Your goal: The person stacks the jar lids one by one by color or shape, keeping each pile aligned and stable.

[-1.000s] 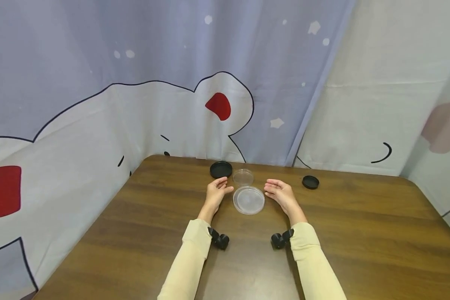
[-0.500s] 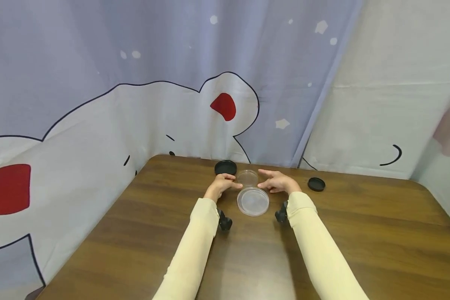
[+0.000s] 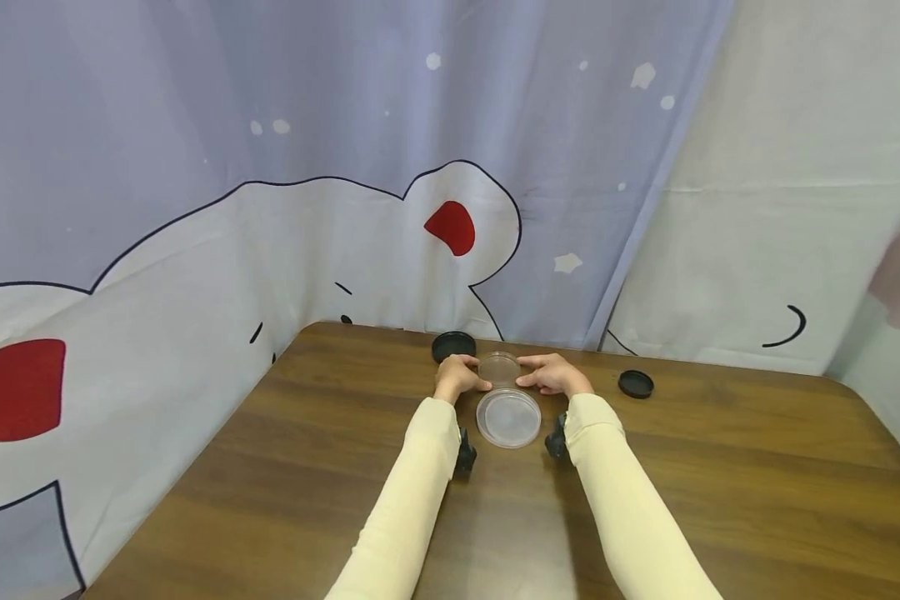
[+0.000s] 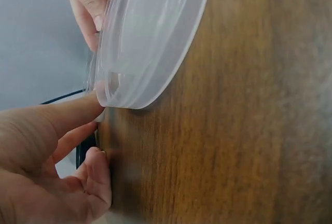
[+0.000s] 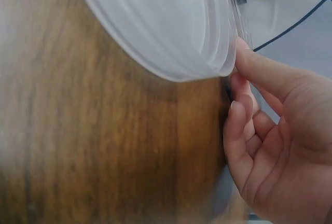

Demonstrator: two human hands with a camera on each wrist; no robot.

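There is one larger clear dish (image 3: 508, 418), the centre of the clock here, and one smaller clear dish (image 3: 499, 369) at 12 o'clock, making two. Black dishes number two also: a left black dish (image 3: 453, 347) at 11 o'clock and a right black dish (image 3: 636, 384) between 2 and 3. All four are on one table (image 3: 345, 467). Hands come to two, the left hand (image 3: 459, 376) at 10 o'clock and the right hand (image 3: 554, 374) between 1 and 2. Sleeves are two, a left sleeve (image 3: 401, 508) at 8 o'clock and a right sleeve (image 3: 630, 500) at 4. On the backdrop, two white stars show at 1 o'clock, a lower star (image 3: 567, 263) and an upper star (image 3: 643, 76).
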